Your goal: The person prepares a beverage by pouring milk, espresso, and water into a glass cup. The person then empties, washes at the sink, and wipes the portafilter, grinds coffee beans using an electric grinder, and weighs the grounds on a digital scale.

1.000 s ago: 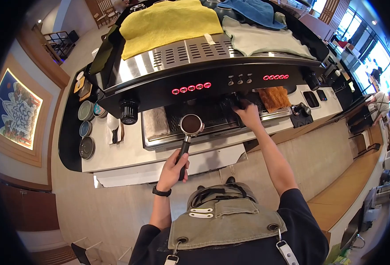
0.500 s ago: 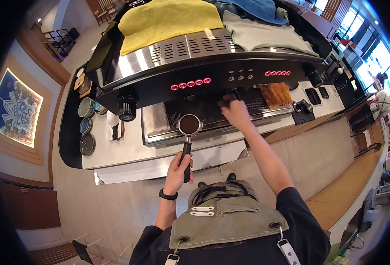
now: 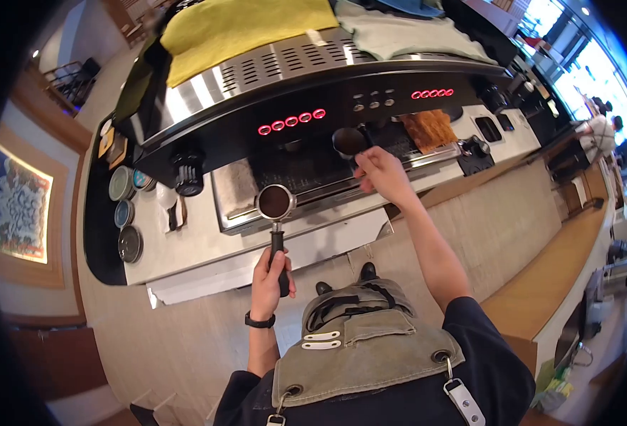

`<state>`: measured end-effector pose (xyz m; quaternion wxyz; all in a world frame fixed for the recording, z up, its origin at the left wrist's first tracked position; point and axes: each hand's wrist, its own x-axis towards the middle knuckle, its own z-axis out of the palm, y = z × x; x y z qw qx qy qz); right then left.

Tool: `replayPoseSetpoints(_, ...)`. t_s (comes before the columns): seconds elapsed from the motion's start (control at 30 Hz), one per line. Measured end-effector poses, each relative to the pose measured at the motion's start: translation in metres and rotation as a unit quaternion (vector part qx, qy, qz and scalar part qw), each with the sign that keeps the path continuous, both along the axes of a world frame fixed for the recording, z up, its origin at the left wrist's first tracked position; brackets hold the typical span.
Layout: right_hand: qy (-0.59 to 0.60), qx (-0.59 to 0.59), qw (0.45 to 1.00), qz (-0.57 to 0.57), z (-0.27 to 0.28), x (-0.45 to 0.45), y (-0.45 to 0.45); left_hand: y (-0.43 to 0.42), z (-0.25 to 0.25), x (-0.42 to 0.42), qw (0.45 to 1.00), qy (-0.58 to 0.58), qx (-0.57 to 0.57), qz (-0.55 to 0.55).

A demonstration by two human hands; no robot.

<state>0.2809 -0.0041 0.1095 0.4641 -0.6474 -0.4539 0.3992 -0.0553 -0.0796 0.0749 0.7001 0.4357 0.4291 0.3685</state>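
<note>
My left hand [image 3: 269, 280] is wrapped round the black handle of a portafilter [image 3: 276, 204]. Its round metal basket faces up, filled with brown ground coffee, in front of the espresso machine [image 3: 221, 113]. My right hand [image 3: 382, 172] is closed at the near side of a dark round cup [image 3: 348, 142], which is tilted so its opening shows. The cup is over the black drip tray [image 3: 306, 170], below the machine's front panel. Where my fingers meet the cup is partly hidden.
A brown cloth [image 3: 428, 130] and a grey cloth [image 3: 234, 186] lie at the drip tray's ends. Stacked bowls [image 3: 121, 183] stand on the counter at left. A yellow cloth [image 3: 249, 32] covers the machine's top. Another person [image 3: 597, 138] is at far right.
My right hand has drawn back from under the machine with the dark cup, which now shows. The view has shifted, and the portafilter stays in my left hand.
</note>
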Motion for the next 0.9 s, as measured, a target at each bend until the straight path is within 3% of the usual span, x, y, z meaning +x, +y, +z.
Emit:
replayPoseSetpoints(0.07, 0.030, -0.005, 0.999, -0.015, 0.018, 0.017, -0.037, 0.001, 0.000, -0.003, 1.000, -0.001, 0.002, -0.003)
replayPoseSetpoints(0.17, -0.043, -0.012, 0.996, -0.073, 0.021, 0.056, -0.058, 0.005, 0.000, -0.002, 1.000, -0.007, -0.003, -0.020)
replayPoseSetpoints(0.23, -0.093, 0.003, 0.990, -0.109, 0.003, 0.085, -0.047, 0.007, 0.001, 0.004, 0.999, -0.014, -0.009, -0.028)
replayPoseSetpoints(0.37, -0.086, 0.002, 0.989, -0.123, -0.039, 0.115, -0.012, 0.012, 0.005, 0.030, 0.997, -0.059, -0.025, -0.053)
replayPoseSetpoints(0.57, -0.066, 0.007, 0.991, -0.116, -0.058, 0.125, 0.007, 0.014, 0.020, 0.095, 0.981, -0.146, -0.077, -0.098)
replayPoseSetpoints(0.67, -0.139, 0.027, 0.978, -0.156, -0.025, 0.119, -0.026, 0.011, 0.030, 0.139, 0.977, -0.149, -0.093, -0.124)
replayPoseSetpoints(0.73, -0.097, 0.004, 0.982, -0.161, -0.020, 0.123, -0.069, 0.008, 0.026, 0.172, 0.976, -0.133, -0.082, -0.149)
replayPoseSetpoints(0.77, 0.014, -0.063, 0.992, -0.104, -0.016, 0.128, -0.098, 0.004, 0.030, 0.196, 0.978, -0.113, -0.066, -0.160)
replayPoseSetpoints(0.8, 0.038, -0.066, 0.996, -0.034, -0.029, 0.134, -0.125, 0.000, 0.032, 0.222, 0.979, -0.094, -0.050, -0.171)
replayPoseSetpoints(0.83, 0.146, -0.086, 0.983, 0.075, -0.045, 0.147, -0.147, -0.004, 0.030, 0.248, 0.978, -0.082, -0.055, -0.184)
replayPoseSetpoints(0.9, 0.284, -0.011, 0.942, 0.178, -0.049, 0.166, -0.183, -0.016, 0.016, 0.311, 0.976, -0.059, -0.017, -0.209)
